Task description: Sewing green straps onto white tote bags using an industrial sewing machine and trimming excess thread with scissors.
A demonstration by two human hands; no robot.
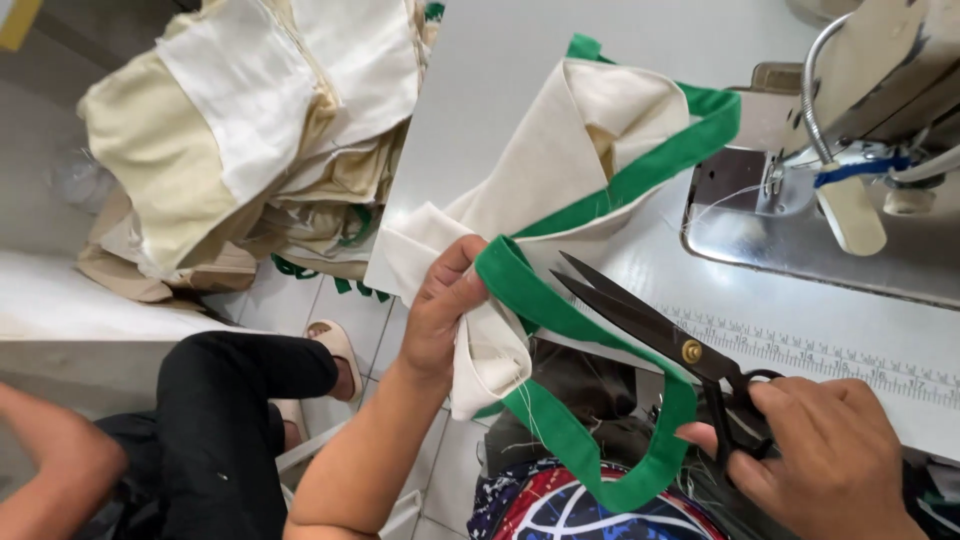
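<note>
Item — cream cloth bag (560, 150), soft and light, lying limp on the tabletop (480, 90): my left hand (440, 310) is pinching its green strap (560, 310) while my right hand (820, 450) is gripping black scissors (650, 320), blades parted — best held by the firmer strap.

One head-worn camera, looking steeply down and close in.

I get a single view, from the wearer's head, aimed down past the chest at the edge of a white sewing table (500, 110). It sits close: the left hand (440, 320) and right hand (820, 450) fill the lower half of my picture. The lens faces forward toward the sewing machine (860, 130) at upper right, while the floor and a fabric pile (250, 130) show at left. With only this one view, nothing is shared between cameras.
</note>
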